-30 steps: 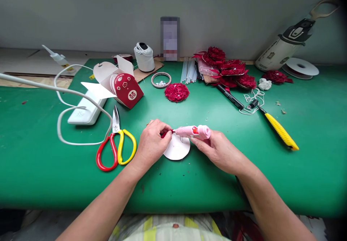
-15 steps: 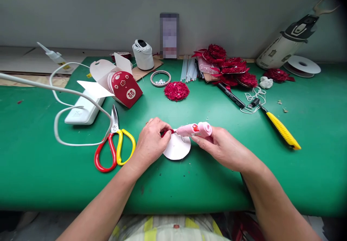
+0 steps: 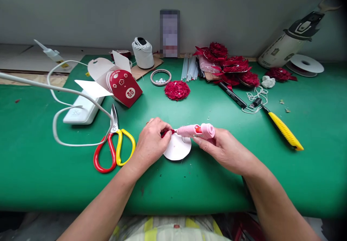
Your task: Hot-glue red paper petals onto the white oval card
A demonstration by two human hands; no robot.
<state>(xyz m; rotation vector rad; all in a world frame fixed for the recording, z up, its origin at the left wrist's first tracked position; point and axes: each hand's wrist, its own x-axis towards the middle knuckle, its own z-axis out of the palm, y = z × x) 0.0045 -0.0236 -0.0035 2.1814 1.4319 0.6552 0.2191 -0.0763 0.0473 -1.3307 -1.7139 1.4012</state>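
A round white disc [image 3: 177,148] lies on the green table in front of me. My left hand [image 3: 154,138] is at the disc's left edge, thumb and fingers pinched on a small piece of red ribbon [image 3: 172,131], mostly hidden by the fingers. In my right hand [image 3: 223,147] is a pink hot glue gun [image 3: 193,130], lying nearly level, its nozzle pointing left at the red piece by my left fingertips. Whether the nozzle touches it I cannot tell. Beyond the disc sits a red fabric flower [image 3: 177,90].
Scissors [image 3: 114,143] lie left of my left hand, beside a looping white cable [image 3: 55,129], a power bank [image 3: 81,112] and a red box [image 3: 126,89]. Glue sticks [image 3: 189,67], more red flowers [image 3: 233,65], a marker [image 3: 232,95] and a yellow utility knife [image 3: 286,130] lie farther right.
Both hands keep nearly the same pose. The glue gun's rear end has shifted slightly to the right; the view has moved a little.
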